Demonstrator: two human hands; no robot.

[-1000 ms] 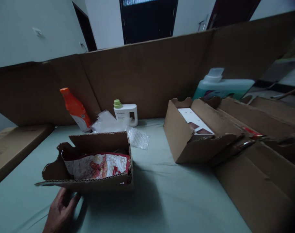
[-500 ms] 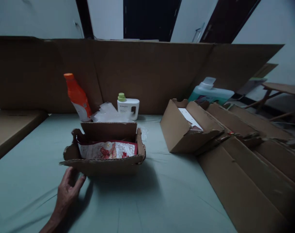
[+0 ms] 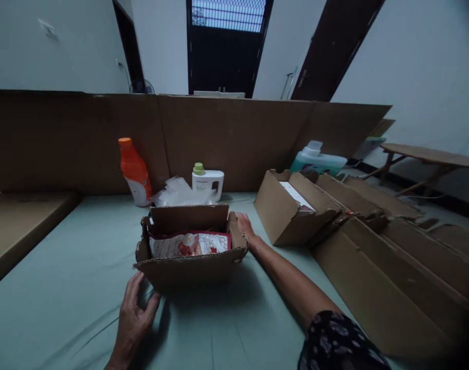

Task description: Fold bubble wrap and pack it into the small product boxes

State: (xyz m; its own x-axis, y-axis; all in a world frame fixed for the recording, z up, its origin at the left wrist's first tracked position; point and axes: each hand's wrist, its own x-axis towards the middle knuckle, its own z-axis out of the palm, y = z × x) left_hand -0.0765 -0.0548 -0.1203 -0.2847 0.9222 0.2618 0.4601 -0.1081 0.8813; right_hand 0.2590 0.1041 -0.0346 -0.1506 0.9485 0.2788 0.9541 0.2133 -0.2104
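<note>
An open cardboard box (image 3: 191, 275) stands in the middle of the green-covered surface (image 3: 234, 334). Inside it lies a white and red printed packet (image 3: 190, 244). My left hand (image 3: 136, 313) is at the box's lower left front corner, thumb and fingers spread apart, fingertips close to the cardboard; whether they touch is unclear. On the other side, my right hand (image 3: 244, 226) reaches to the box's right wall near the back. Its fingers are mostly hidden by the box, so their grip does not show.
Behind the box are an orange bottle (image 3: 135, 172), clear plastic wrapping (image 3: 176, 192) and a white bottle with a green cap (image 3: 207, 183). More cardboard boxes (image 3: 286, 210) line the right, with a teal liquid jug (image 3: 318, 160) behind them. A tall cardboard panel (image 3: 234, 139) closes the back.
My right hand has come into view and reached the box's right side. The view has tilted up and shifted. My left hand stays by the box's left corner.
</note>
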